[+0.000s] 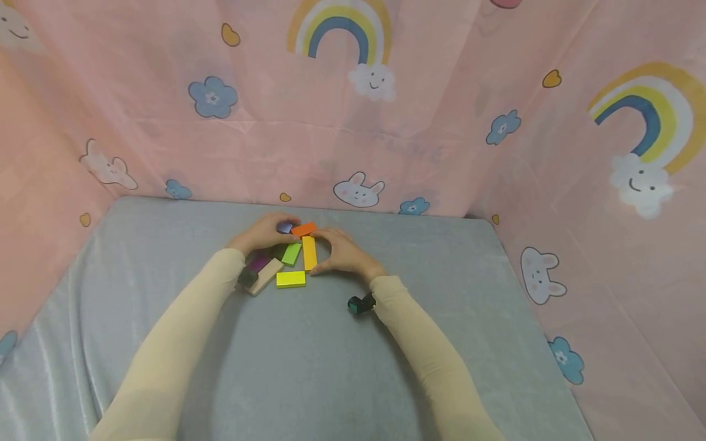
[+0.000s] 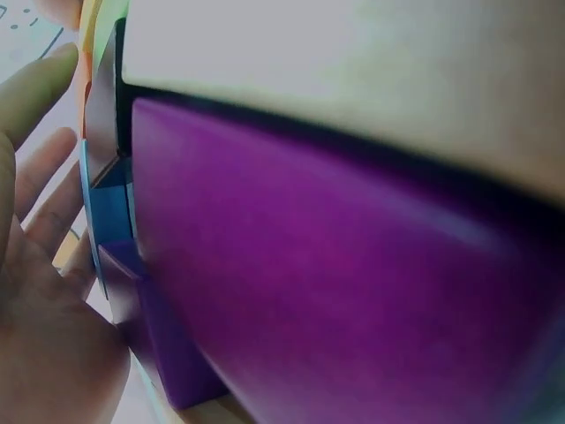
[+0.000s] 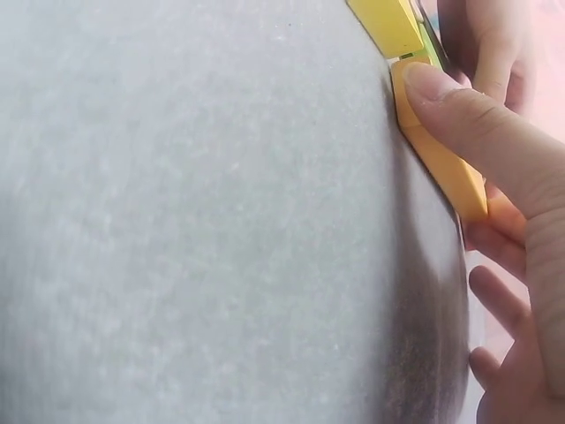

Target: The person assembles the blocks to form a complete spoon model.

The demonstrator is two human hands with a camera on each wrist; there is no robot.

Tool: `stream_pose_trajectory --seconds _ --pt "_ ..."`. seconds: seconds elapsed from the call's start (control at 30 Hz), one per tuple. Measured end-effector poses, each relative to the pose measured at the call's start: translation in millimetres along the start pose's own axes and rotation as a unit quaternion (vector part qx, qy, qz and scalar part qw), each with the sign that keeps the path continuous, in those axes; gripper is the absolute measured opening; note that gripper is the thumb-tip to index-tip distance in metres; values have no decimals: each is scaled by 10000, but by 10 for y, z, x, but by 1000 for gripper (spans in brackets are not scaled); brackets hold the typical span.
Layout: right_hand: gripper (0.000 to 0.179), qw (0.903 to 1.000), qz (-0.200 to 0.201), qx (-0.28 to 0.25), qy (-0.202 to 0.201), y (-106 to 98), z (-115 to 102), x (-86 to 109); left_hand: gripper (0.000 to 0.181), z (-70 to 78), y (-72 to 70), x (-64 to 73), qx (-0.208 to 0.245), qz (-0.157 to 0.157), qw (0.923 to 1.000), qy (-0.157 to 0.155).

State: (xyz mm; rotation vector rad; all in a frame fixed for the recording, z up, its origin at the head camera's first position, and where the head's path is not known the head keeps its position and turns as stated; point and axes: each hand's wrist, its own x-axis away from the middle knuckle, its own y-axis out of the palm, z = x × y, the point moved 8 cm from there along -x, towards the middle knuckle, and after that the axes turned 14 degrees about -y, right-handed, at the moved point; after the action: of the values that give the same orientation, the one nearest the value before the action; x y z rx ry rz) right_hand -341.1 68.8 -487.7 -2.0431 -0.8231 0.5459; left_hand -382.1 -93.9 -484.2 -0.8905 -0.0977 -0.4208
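Cream sleeves (image 1: 157, 361) stretch forward across a gray cloth (image 1: 298, 373), leading to two bare hands at a cluster of colored blocks. At the cluster's right side lies the amber block (image 1: 309, 254), pinched lengthwise by the right hand (image 1: 347, 254), thumb on its near end and fingers at the far one, opened about as wide as the block is long. Handling it well would seem to call for light, even pressure at both ends, keeping it flat so that it does not skid into its neighbors: the orange block (image 1: 305, 229) at its far end, the yellow block (image 1: 290, 280) just beside its near end, and the green block (image 1: 291, 254) to its left. Curved around the lavender block (image 1: 284, 227), the left hand (image 1: 265, 234) reaches the orange block's left end, fingers parted; whether it pinches anything cannot be told. Farther left lie a wooden block (image 1: 267, 275) and a purple block (image 1: 258, 263). Beyond hangs a pink curtain (image 1: 441, 171).
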Motion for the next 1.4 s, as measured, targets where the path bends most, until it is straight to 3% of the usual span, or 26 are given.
stream_pose_trajectory --seconds 0.47,0.83,1.1,1.4 --pt "92 9996 222 -96 162 -175 14 188 63 30 28 25 61 -88 9999 -114" --pt "95 9986 317 -160 380 -324 103 559 63 148 21 62 73 68 9999 -13" --pt "93 9986 447 -139 244 -413 127 834 60 321 -21 102 -635 509 9959 402" --pt "92 9976 557 -144 378 -440 223 1122 59 333 -17 124 -930 618 9923 532"
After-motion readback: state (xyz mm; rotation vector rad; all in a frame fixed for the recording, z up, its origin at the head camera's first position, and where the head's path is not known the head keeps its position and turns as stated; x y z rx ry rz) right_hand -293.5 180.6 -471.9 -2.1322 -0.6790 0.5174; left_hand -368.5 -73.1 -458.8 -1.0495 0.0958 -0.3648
